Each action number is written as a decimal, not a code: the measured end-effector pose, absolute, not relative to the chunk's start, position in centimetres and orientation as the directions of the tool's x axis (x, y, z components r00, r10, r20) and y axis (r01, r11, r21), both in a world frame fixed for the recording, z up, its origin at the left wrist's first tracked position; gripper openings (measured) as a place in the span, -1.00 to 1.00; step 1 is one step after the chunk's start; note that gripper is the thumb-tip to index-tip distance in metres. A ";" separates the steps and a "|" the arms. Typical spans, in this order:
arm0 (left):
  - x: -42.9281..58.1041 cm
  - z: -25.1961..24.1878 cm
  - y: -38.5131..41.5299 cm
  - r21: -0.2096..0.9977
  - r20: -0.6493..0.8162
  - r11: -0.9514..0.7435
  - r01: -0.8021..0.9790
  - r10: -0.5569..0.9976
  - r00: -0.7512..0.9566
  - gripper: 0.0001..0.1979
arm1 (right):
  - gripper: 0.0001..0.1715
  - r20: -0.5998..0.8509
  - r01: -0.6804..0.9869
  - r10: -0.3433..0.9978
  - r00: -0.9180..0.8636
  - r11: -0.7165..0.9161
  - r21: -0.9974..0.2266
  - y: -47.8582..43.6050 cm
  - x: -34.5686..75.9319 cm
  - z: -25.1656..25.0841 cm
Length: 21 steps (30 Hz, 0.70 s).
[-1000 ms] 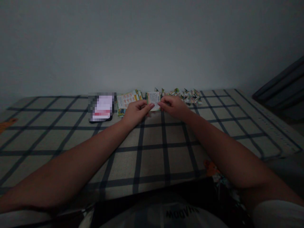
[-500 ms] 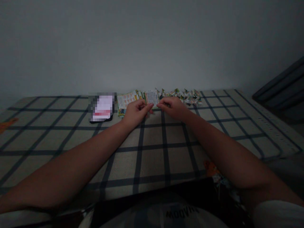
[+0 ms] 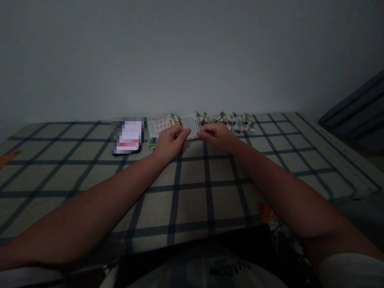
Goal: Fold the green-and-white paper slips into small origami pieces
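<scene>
A small printed paper slip (image 3: pixel 190 124) stands tilted between my two hands near the far side of a checked cloth (image 3: pixel 192 188). My left hand (image 3: pixel 169 142) pinches its lower left edge with curled fingers. My right hand (image 3: pixel 218 135) pinches its lower right edge. Just behind the left hand lies a stack of flat printed slips (image 3: pixel 159 127). Behind the right hand sits a heap of several small folded paper pieces (image 3: pixel 235 121).
A dark phone (image 3: pixel 128 136) with a lit screen lies left of the slips. A plain wall rises right behind the row of things. A dark slanted piece of furniture (image 3: pixel 354 116) stands at the right edge. An orange patch (image 3: pixel 9 157) shows far left.
The slip has tilted and shifted slightly left and away between my fingers. Both hands stay almost where they were.
</scene>
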<state>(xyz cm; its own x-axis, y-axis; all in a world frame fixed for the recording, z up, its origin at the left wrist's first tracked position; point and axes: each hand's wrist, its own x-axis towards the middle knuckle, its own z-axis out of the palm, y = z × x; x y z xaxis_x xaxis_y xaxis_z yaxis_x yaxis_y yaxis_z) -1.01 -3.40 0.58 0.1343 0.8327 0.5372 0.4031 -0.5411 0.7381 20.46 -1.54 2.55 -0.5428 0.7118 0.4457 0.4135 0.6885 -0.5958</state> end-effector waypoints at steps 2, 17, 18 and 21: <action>-1.0 0.6 -3.5 0.759 0.517 -0.529 0.380 0.844 0.142 -0.48 | -0.58 0.445 0.432 0.709 -0.547 0.695 -0.575 -1.6 20.5 2.7; -1.0 -0.8 -1.8 0.859 0.476 -0.479 0.179 0.877 0.064 -0.54 | -0.60 0.432 0.399 0.667 -0.606 0.726 -0.560 -1.4 20.6 2.7; -1.0 -0.6 -1.9 0.851 0.490 -0.490 0.190 0.870 0.052 -0.57 | -0.59 0.431 0.396 0.669 -0.605 0.723 -0.566 -1.4 20.6 2.6; -1.0 0.2 -2.5 0.823 0.510 -0.511 0.250 0.857 0.074 -0.62 | -0.58 0.420 0.395 0.676 -0.605 0.713 -0.579 -1.4 20.7 2.6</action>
